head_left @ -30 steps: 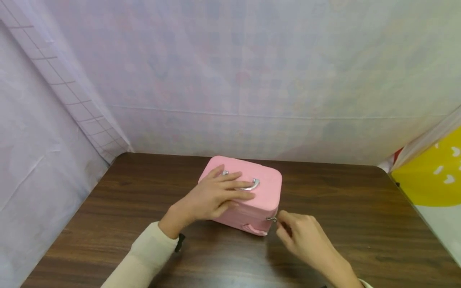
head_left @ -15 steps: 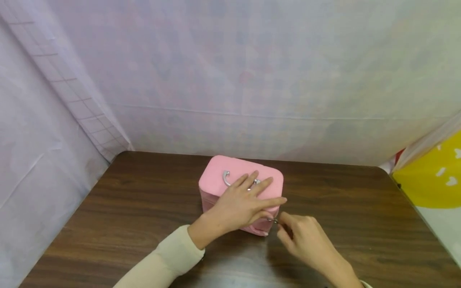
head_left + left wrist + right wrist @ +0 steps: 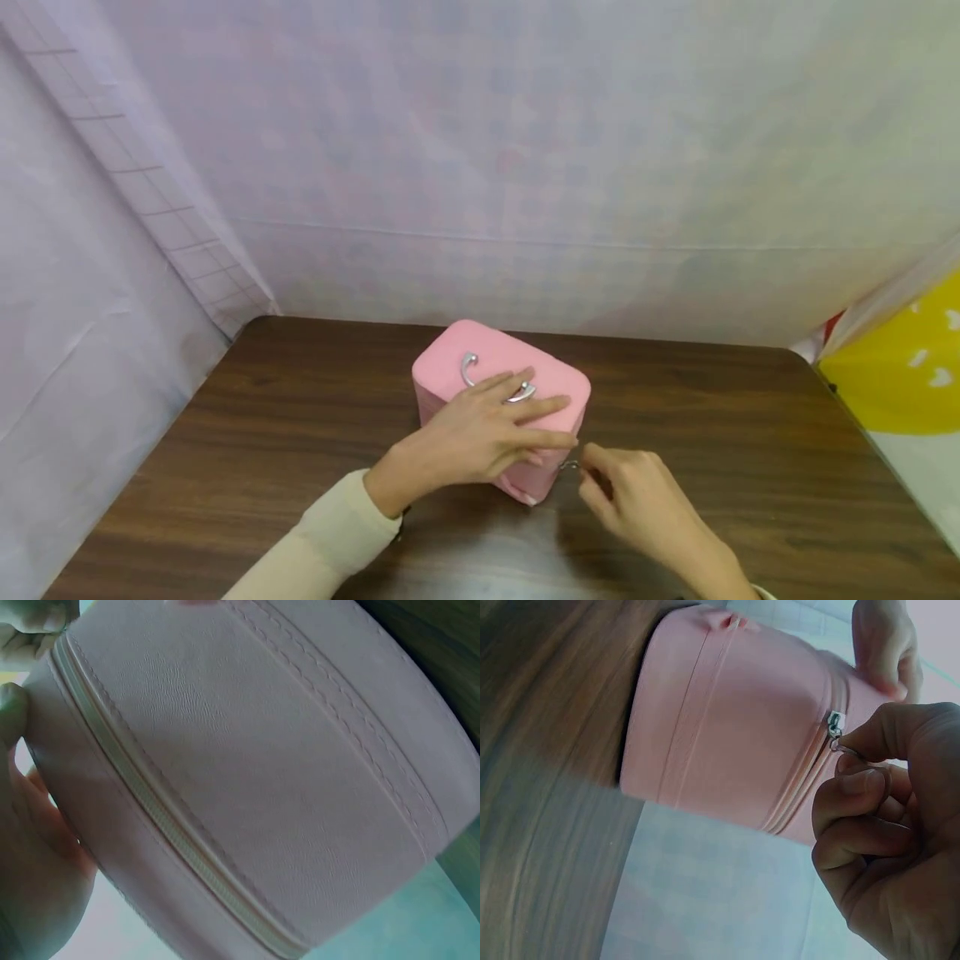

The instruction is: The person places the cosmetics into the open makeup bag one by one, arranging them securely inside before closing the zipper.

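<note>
The pink case [image 3: 501, 398] stands on the table [image 3: 750, 467], near its middle. The left hand [image 3: 480, 433] lies flat on the case's lid, fingers spread over the metal handle [image 3: 498, 383]; since the earlier frame it has slid back toward the case's near edge. The right hand [image 3: 637, 500] stays just right of the case, pinching the zipper pull [image 3: 834, 735] at its front corner. The case has turned slightly.
</note>
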{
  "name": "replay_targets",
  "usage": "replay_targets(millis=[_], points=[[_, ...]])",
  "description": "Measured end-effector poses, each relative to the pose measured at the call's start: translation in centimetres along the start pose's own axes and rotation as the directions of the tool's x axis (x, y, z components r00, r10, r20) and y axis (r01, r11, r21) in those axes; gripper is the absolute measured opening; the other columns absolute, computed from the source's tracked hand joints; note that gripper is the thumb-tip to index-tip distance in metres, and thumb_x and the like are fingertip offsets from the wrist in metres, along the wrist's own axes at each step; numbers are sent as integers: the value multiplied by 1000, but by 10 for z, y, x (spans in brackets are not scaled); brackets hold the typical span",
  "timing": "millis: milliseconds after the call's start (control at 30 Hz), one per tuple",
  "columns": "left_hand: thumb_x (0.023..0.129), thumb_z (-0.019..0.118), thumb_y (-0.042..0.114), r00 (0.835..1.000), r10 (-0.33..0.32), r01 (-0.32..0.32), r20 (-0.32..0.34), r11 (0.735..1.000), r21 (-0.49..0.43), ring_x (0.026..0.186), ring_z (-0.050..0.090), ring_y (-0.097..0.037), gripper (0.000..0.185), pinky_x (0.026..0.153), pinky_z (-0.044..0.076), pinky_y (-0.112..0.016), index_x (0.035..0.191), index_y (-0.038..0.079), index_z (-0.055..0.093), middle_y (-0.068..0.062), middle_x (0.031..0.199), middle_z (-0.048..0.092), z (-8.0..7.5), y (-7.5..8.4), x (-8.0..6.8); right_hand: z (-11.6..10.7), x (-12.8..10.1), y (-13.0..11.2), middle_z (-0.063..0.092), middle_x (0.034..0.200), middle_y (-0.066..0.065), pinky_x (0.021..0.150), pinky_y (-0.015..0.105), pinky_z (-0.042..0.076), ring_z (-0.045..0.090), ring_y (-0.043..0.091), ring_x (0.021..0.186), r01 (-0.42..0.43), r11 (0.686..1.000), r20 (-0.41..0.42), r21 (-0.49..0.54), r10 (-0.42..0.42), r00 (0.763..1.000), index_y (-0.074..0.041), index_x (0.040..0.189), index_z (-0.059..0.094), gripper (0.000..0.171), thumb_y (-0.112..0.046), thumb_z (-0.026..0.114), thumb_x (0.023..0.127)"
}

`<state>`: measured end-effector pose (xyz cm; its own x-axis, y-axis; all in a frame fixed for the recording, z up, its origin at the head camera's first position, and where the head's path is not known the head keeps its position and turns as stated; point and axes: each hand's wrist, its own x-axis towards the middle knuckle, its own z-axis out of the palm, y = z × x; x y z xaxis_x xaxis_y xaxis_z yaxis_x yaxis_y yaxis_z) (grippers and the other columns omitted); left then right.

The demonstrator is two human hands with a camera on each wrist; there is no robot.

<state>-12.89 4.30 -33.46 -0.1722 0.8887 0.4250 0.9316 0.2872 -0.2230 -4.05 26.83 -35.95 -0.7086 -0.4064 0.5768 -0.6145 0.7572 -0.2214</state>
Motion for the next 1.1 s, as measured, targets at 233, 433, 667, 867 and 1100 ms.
replay_targets(millis=[233,433,667,867,1100], points=[[96,49,45,997,63,-60,53,997,-55,135,33,-37,36,110,24,-47,132,42,56,5,147,42,-4,-6,-9,3,-2,0,33,59,-21,40,8,24,29,-9,49,6,1000,-1,23,-6,1000,-23,69,48,26,-3,64,69],[92,52,52,999,-37,38,33,999,-37,130,42,-34,36,105,30,-52,125,41,62,7,138,52,-11,4,0,4,0,0,33,59,-21,41,9,24,30,-9,49,2,999,-7,39,-2,1000,-23,69,48,27,-2,64,69],[94,41,61,959,-271,263,80,959,101,131,39,-35,61,104,32,-52,141,22,49,0,140,51,-4,29,22,2,0,1,33,58,-21,38,7,24,27,-11,48,-6,995,15,101,4,1000,-22,68,46,32,4,64,70],[95,39,57,920,-330,284,212,933,219,135,33,-36,66,106,30,-51,147,16,39,-3,150,37,-1,34,26,1,1,1,36,59,-22,39,7,26,29,-11,48,16,993,13,117,-18,1000,-21,69,51,28,4,64,70],[97,41,51,944,-245,213,218,964,161,136,32,-33,60,107,30,-49,147,18,40,-1,150,37,-8,27,17,3,2,1,37,60,-22,40,7,27,31,-10,49,10,992,26,127,-14,1000,-22,70,51,29,4,65,71]])
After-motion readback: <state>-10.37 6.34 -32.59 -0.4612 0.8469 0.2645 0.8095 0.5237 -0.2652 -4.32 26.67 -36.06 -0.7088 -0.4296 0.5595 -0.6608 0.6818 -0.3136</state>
